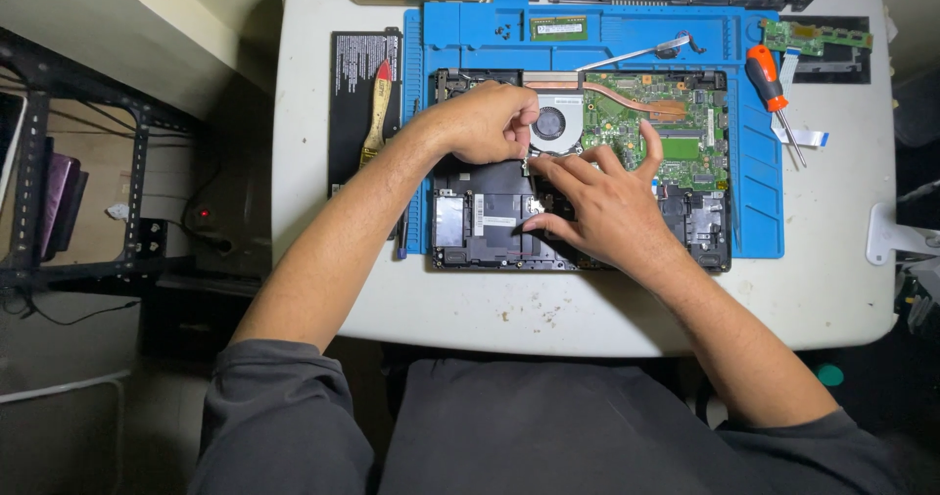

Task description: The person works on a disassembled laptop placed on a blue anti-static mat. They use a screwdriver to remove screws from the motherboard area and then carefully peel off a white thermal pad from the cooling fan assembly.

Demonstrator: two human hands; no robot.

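Observation:
An opened laptop base (490, 231) lies on a blue work mat (754, 201), showing a green motherboard (676, 113), a round fan (553, 123) and a copper heat pipe (627, 98). My left hand (485, 123) hovers over the fan's left side, fingers pinched together near the fan edge; what they pinch is too small to tell. My right hand (602, 206) rests flat on the laptop's middle, fingers spread, fingertips touching the area just below the fan.
A red-handled screwdriver (769, 79) lies at the mat's right edge, beside a small green board (813, 37) and a ribbon cable (798, 135). A memory stick (558, 28) and metal tweezers (636, 52) sit on the mat's top. A brush (377, 108) lies on a black battery (357, 94) at left.

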